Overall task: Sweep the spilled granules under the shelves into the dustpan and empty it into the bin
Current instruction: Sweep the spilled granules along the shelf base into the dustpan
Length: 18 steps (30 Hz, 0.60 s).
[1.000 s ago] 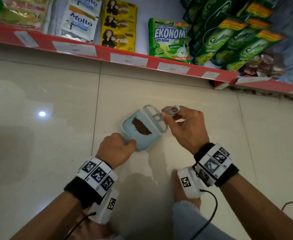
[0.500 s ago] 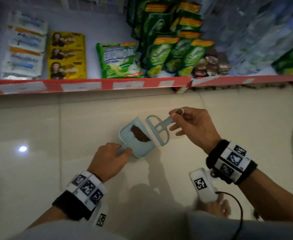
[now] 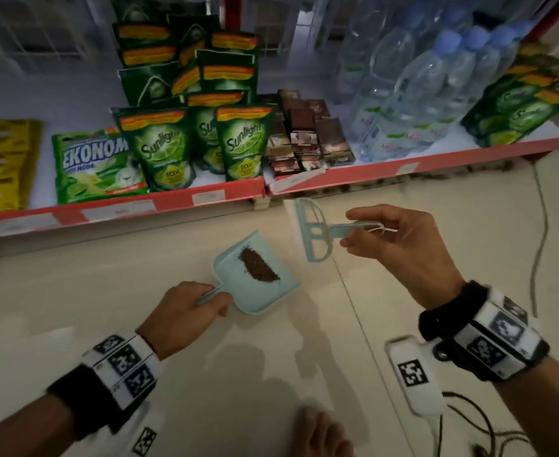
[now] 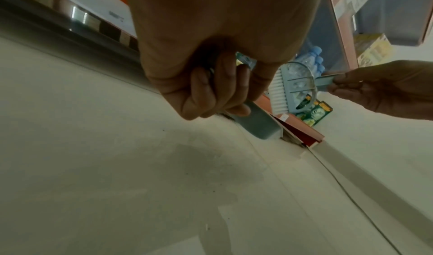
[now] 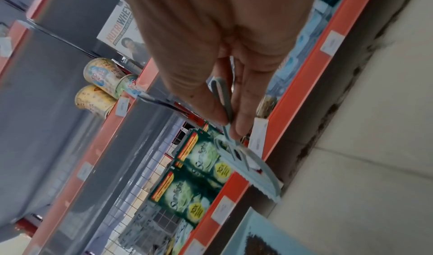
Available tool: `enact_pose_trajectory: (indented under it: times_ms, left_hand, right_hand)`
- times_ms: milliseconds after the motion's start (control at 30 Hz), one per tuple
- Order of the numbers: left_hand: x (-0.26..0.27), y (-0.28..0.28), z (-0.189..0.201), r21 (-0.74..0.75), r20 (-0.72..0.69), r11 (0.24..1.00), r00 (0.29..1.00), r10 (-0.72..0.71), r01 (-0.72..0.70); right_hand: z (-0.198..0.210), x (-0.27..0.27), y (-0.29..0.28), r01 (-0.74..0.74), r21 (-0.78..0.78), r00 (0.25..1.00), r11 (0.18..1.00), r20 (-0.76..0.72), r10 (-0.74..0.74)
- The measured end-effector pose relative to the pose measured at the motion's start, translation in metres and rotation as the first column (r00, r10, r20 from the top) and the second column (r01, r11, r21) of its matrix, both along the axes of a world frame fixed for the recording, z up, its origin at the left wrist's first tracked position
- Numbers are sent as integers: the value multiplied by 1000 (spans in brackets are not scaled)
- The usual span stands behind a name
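Pale-blue plastic in both fists: the left hand (image 3: pixel 185 311) is curled round the short handle of the dustpan (image 3: pixel 265 291), fingers (image 4: pixel 218 92) wrapped under it as the left wrist view shows, and the pan sits low over the cream floor tiles (image 3: pixel 73 308), whether lifted or touching I cannot tell. A dark heap of granules (image 3: pixel 258 267) lies across the pan's middle. The right hand (image 3: pixel 403 249) pinches the thin handle of the small brush (image 3: pixel 314 234) between thumb and fingertips (image 5: pixel 243 114), holding it up to the right of the pan and apart from it, bristle edge turned toward the shelf. Just beyond runs the red shelf edge (image 3: pixel 370 169) with its price tags; more dark granules (image 5: pixel 332 111) lie scattered along the shadowed gap beneath it. On the shelf stand green detergent pouches (image 3: pixel 242 143), small brown boxes (image 3: pixel 308 140) and water bottles (image 3: pixel 420 94). A cable (image 3: pixel 542 225) trails over the tiles at the right.
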<state>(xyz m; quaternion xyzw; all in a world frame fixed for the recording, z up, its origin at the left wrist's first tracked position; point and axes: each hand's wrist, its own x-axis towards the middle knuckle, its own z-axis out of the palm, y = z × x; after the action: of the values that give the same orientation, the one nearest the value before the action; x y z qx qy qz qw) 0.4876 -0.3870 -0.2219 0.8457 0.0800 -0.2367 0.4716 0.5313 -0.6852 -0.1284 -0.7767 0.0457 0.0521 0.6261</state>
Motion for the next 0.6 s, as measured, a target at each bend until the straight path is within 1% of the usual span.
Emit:
enact_pose_trajectory:
  times_ms: [100,167,200,267,300,367,433,467,533,567,600]
  left_hand:
    - [13,-22,6,3,-24,999,999,-34,34]
    - [22,-34,3,13,-25,999,999,-40,41]
    - [25,-38,1,22,-24,999,999,-41,42]
    - [25,-43,-3,36,-24,998,998,-54,55]
    - [34,-51,-4,46,-30,997,997,-66,67]
    - [35,-56,-10,49,-55,997,997,-58,61]
    - [48,-68,-22,43,-61,998,997,-37,40]
    - [55,-74,-29,33,-63,999,998,-15,17]
    - [69,-86,-40,4,-56,999,998,32,-32]
    - [74,-90,-43,-14,-48,999,998,45,-46]
    - [78,-95,-46,-23,-36,998,998,49,-50]
  right_hand:
    - [-1,15,-33,-41,-103,999,994,-13,40]
    - [-6,32,-49,-68,-268,996,961,39,81]
    - [-9,41,-53,-92,-381,990,920,68,127]
    - [-15,56,-53,-133,-560,964,818,117,237]
    - [-12,71,-56,-149,-621,947,769,135,292]
    - [-14,85,-48,-221,-722,889,655,127,441]
    - [-18,105,-45,-293,-791,818,537,83,569]
    - [-22,113,-45,-313,-828,793,465,41,608]
    - [-28,123,-43,-325,-896,782,302,-75,619]
    - [-31,125,-42,-320,-919,778,230,-117,617]
    - [-33,128,-42,-307,-935,767,178,-132,627]
